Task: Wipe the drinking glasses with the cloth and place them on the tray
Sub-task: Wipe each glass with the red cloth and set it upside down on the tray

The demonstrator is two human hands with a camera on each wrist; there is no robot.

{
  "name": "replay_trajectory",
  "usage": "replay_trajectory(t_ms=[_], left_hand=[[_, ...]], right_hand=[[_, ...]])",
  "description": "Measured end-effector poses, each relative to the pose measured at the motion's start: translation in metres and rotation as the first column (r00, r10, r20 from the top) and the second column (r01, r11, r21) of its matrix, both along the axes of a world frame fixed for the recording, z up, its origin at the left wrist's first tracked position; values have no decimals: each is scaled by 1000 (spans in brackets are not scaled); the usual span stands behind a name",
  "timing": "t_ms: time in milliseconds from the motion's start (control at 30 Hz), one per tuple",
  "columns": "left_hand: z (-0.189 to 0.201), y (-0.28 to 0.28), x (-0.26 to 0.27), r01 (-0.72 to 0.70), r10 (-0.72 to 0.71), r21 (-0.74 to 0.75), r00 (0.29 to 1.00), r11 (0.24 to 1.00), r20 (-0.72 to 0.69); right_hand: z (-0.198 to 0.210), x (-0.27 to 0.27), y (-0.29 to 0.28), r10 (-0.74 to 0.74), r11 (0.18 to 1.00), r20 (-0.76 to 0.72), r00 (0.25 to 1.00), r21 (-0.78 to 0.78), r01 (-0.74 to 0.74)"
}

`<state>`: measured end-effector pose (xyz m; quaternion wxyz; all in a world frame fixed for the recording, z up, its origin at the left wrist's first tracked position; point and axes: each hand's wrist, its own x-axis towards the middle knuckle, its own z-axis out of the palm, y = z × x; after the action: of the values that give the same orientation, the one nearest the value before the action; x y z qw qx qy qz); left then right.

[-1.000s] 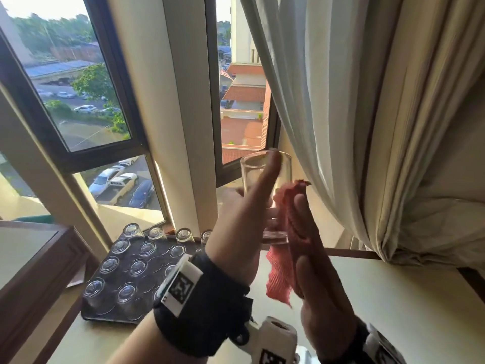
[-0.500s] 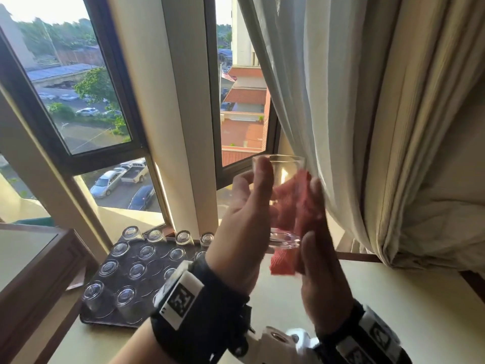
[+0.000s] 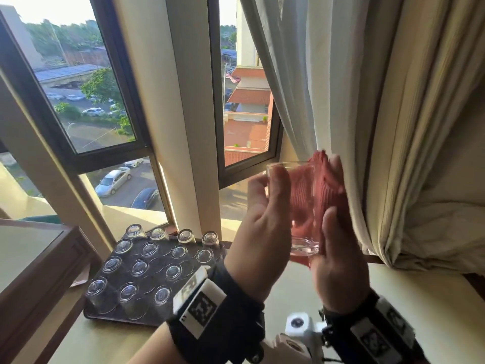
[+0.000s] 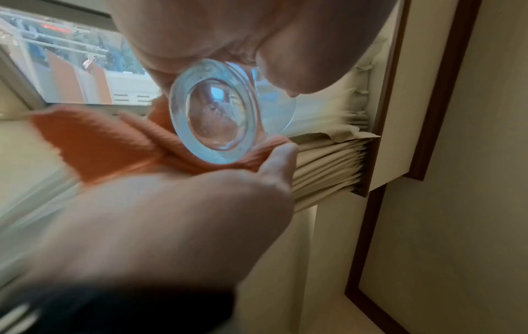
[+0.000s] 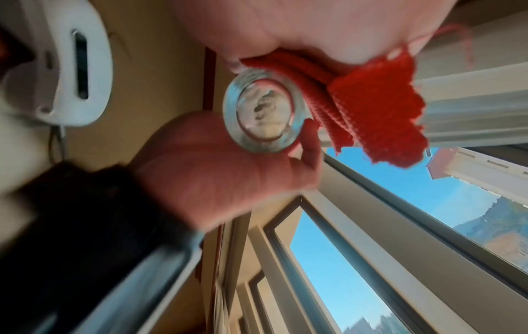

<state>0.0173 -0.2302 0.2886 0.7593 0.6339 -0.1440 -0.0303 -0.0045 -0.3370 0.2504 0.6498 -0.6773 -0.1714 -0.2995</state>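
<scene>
Wiping a glass above the table, right of the tray [image 3: 99, 315]

The left hand [image 3: 262, 219] grasps the glass [image 3: 301, 206]; the right hand [image 3: 338, 258] presses the red cloth [image 3: 322, 190] against it. The smooth glass may slip if the grasp loosens.

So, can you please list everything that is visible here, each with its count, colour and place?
glass in hand: one, clear, held up in front of the curtain
cloth: one, red, wrapped against the right side of that glass
glasses on tray: fourteen visible, clear, upside down in rows
tray: one, dark, on the table at left under the window
table: one, cream, below the hands
curtain: one, cream, at right
window: dark frames, behind the tray
wooden furniture: one, brown, far left
left hand: grips the glass
right hand: holds the cloth against the glass
</scene>
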Motion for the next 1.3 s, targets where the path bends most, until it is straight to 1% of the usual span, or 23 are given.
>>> replay_trajectory(t_ms=[67,133,200,233,300,333,367,433,533,600,667,733,767,833,867,933,967,1033,1067,1133,1200,1233,1300], left_hand=[[-6,-6,0,-11,11,6,1000,1000,-25],[-5,-6,3,-24,22,-27,996,999,-89],[7,-2,7,-56,42,-90,987,994,-153],[14,1,9,-76,60,-90,983,993,-173],[22,5,12,-30,30,3,988,1000,-152],[20,7,14,-30,36,53,991,998,-127],[18,9,14,-52,59,76,994,996,-95],[13,8,7,-34,40,67,995,997,-90],[2,0,-2,47,-45,27,995,999,-89],[3,-1,-1,21,-18,46,997,999,-79],[5,6,8,-36,38,14,994,999,-105],[8,14,18,-54,50,-30,993,998,-108],[10,18,20,-56,52,-38,994,998,-97],[10,18,17,-22,18,-45,997,999,-77],[8,15,13,16,-18,-37,997,999,-69],[3,6,4,32,-32,-4,999,999,-44],[1,3,3,2,-2,2,999,1000,-36],[0,2,9,-42,42,7,997,999,-60],[2,4,13,-53,53,-9,996,999,-74],[6,11,22,-57,49,-71,994,996,-102],[7,16,27,-44,34,-96,994,994,-101],[9,16,23,-29,20,-101,996,995,-85],[7,8,10,15,-19,-79,999,997,-51]], right_hand=[[15,4,-4,-41,996,114,993,-74,50],[24,0,1,40,997,81,996,-66,-35],[12,-7,6,108,986,59,992,-134,-100],[2,-12,9,122,970,62,991,-220,-106],[-18,-16,11,104,951,103,989,-300,-69],[-22,-13,11,93,961,105,990,-269,-62],[-20,-10,10,104,978,83,991,-189,-87],[-8,2,4,101,991,52,994,-88,-96],[21,12,-3,1,996,104,995,-84,8],[29,10,1,5,997,86,996,-77,2],[17,3,11,56,994,87,995,-100,-47],[-13,-2,18,86,983,104,991,-173,-68],[-21,-1,16,84,985,80,993,-156,-71],[-16,1,12,49,997,-47,998,-65,-52],[-11,4,8,26,998,-48,999,-61,-29],[8,9,3,0,999,39,999,-34,1],[17,11,3,-29,997,114,993,-73,37],[27,11,8,12,986,181,983,-164,18],[24,10,11,46,975,204,978,-223,0],[9,9,17,96,966,143,985,-252,-57],[-8,4,16,73,975,109,991,-217,-48],[-13,3,13,63,984,86,994,-172,-47],[-4,2,5,50,999,-46,998,-7,-50]])
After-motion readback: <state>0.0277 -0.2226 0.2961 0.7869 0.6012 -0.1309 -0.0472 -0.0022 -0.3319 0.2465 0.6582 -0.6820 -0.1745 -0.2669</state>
